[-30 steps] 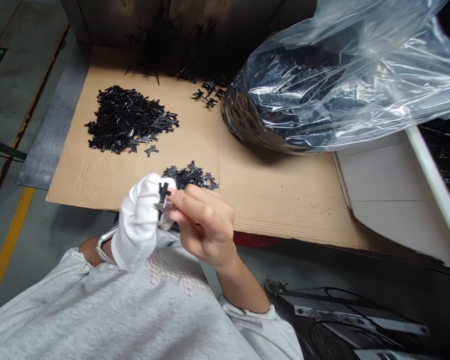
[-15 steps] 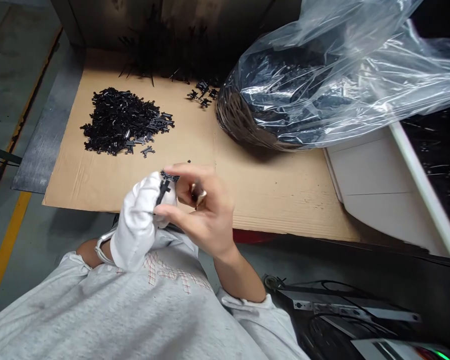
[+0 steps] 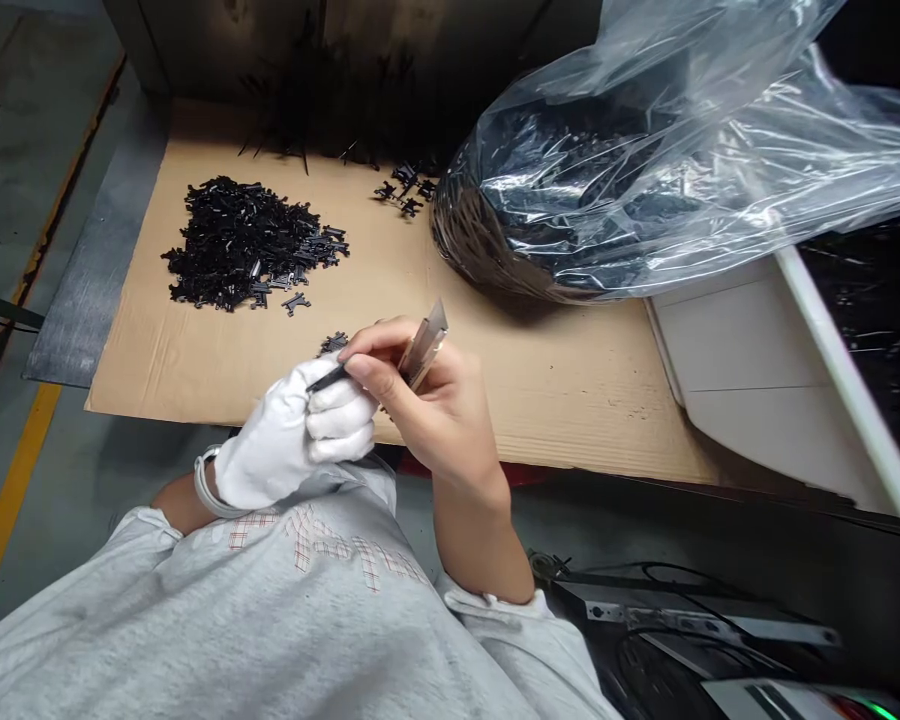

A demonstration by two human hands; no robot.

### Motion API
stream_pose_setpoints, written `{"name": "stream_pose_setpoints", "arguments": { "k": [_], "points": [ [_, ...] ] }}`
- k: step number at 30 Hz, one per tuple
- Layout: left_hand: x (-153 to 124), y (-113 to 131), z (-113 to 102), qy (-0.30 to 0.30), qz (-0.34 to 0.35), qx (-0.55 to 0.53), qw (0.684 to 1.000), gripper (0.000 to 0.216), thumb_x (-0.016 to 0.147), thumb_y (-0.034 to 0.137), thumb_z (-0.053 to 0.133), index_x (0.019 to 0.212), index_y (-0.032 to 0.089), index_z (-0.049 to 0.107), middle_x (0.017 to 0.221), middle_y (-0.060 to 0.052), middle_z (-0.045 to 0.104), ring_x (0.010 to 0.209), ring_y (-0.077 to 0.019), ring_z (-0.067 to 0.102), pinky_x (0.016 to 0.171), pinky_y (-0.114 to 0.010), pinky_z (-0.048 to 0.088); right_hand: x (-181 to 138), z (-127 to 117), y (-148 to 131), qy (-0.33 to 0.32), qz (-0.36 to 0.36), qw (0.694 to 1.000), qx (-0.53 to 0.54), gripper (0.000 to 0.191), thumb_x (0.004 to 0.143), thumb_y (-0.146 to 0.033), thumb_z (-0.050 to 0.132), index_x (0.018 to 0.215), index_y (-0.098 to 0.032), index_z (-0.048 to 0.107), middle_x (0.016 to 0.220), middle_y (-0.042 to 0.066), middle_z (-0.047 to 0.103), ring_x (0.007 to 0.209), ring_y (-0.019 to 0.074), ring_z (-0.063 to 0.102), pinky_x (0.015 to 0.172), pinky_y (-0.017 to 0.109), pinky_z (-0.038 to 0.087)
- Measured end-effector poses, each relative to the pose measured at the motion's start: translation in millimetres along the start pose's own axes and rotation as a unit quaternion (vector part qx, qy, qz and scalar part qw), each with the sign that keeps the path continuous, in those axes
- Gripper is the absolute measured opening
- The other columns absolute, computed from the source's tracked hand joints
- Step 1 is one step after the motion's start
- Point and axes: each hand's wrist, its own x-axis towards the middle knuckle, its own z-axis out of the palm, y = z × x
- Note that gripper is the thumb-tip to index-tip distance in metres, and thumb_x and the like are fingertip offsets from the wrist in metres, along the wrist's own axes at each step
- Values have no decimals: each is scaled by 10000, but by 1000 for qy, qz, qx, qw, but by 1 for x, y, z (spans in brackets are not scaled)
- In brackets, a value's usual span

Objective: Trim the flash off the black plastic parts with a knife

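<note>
My left hand (image 3: 285,440), in a white glove, is closed with its fingers curled, gripping a small black plastic part (image 3: 327,379) between thumb and forefinger. My bare right hand (image 3: 450,415) is closed too. It holds a utility knife (image 3: 424,347), whose blade points up and away from the part. My right thumb and forefinger pinch the far end of the black part, so both hands touch it. A small cluster of black parts (image 3: 334,342) lies on the cardboard (image 3: 555,390) just beyond my left hand. My fingers hide some of the held part and the knife's handle.
A large heap of black plastic parts (image 3: 247,245) lies at left on the cardboard. Several branched black pieces (image 3: 406,188) lie farther back. A clear plastic bag (image 3: 607,210) full of black pieces bulges at right, beside a white-walled box (image 3: 757,340).
My right thumb and forefinger have closed onto the black part, having been apart. The part has tilted nearer to level, and the knife blade has swung up into clear view.
</note>
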Motion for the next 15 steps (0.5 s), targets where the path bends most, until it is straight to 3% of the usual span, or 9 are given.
{"name": "stream_pose_setpoints", "arguments": {
  "k": [2, 4, 7, 10, 12, 15],
  "points": [
    [1, -2, -9, -4, 47, 81, 996, 385, 951, 303, 391, 589, 178, 349, 496, 51, 268, 403, -53, 249, 397, -169, 280, 1, -2, 0, -1, 21, 1000, 15, 216, 848, -380, 675, 750, -191, 638, 609, -42, 548, 522, 73, 461, 477, 207, 374],
    [1, -1, -22, 18, 109, 211, 971, 364, 942, 377, 456, 643, 171, 437, 550, 32, 387, 465, -63, 345, 456, -178, 342, 3, -8, 6, -6, 42, 999, 13, 225, 852, -390, 659, 760, -187, 628, 619, -43, 557, 519, 70, 458, 483, 207, 370],
    [-3, 10, -46, 136, 180, 402, 887, 349, 942, 374, 472, 665, 163, 488, 619, 13, 470, 533, -69, 413, 517, -183, 378, 7, -22, 26, -36, 81, 992, -91, 197, 873, -351, 607, 782, -178, 629, 673, -22, 605, 579, 91, 507, 554, 225, 397],
    [-9, 27, -68, 271, 259, 444, 814, 321, 942, 318, 452, 657, 170, 456, 624, 21, 453, 538, -66, 402, 519, -181, 362, 15, -36, 52, -92, 157, 931, -316, 150, 881, -263, 563, 790, -176, 647, 686, -5, 633, 629, 125, 543, 611, 249, 390],
    [-13, 36, -77, 310, 281, 439, 795, 320, 948, 319, 428, 664, 174, 444, 626, 23, 444, 531, -65, 391, 512, -186, 347, 22, -38, 65, -102, 178, 896, -393, 126, 874, -228, 553, 819, -178, 655, 721, 25, 648, 672, 161, 564, 628, 270, 374],
    [-15, 42, -84, 323, 298, 435, 786, 316, 944, 319, 428, 664, 175, 441, 634, 24, 443, 531, -64, 390, 511, -190, 341, 39, -26, 75, -101, 160, 882, -432, 142, 885, -211, 519, 908, -183, 656, 914, 100, 662, 817, 223, 595, 690, 302, 384]
  ]
}}
